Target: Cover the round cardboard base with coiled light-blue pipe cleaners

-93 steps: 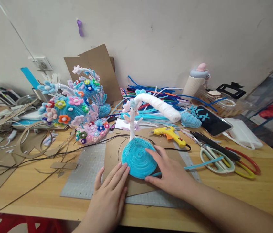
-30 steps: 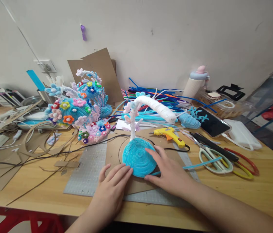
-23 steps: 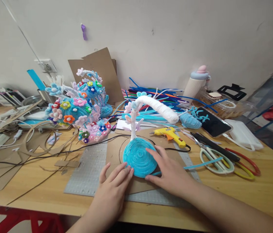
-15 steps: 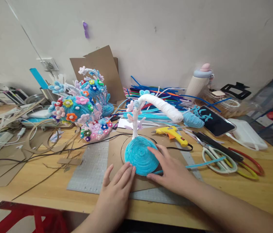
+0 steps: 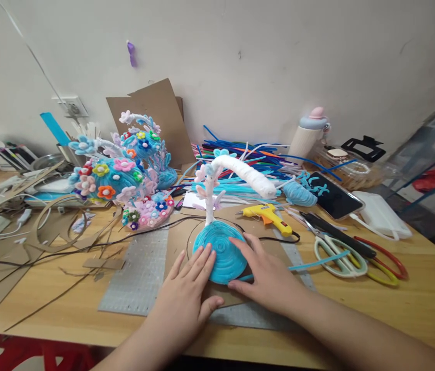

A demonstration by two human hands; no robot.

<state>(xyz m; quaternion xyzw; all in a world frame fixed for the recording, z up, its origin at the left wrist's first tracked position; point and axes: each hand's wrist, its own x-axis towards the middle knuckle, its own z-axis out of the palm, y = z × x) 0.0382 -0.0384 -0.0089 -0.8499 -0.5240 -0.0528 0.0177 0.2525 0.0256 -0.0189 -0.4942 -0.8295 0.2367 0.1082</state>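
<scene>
Round blue coiled disc [image 5: 224, 267] lies on card [image 5: 175, 247] btwn both touching hands, white stem [image 5: 209, 203] at far rim, L hand [image 5: 180, 304] fingers flat, slightly spread, R hand [image 5: 273, 278] fingers wide at R rim, prob. w/o grip.

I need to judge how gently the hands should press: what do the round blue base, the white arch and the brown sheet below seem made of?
Base: probably fuzzy pipe cleaner, soft-looking; coiled rings show.
Arch: matt, wrapped soft fibre or fabric, unclear which; uneven windings show, core hidden.
Sheet: likely cardboard; flat, dull brown face.
</scene>
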